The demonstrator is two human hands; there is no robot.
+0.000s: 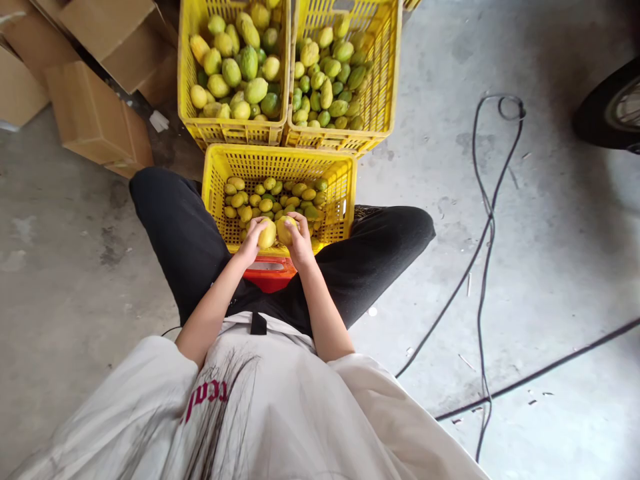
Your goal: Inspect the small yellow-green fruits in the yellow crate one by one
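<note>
My left hand [251,241] is closed round a yellow fruit [268,235] at the near edge of a yellow plastic crate [215,175]. My right hand [301,241] grips a second yellow fruit [285,229] right beside the first. Both hands hover over the crate, which sits between my knees and holds several small yellow-green fruits [280,195]. A red object [270,272] shows just under the crate's near rim, below my wrists.
Two more yellow crates [186,73] [391,80] of larger green-yellow fruits stand behind. Cardboard boxes [95,120] lie at the upper left. Black cables [487,220] trail across the concrete floor on the right. A dark wheel [607,110] shows at the far right edge.
</note>
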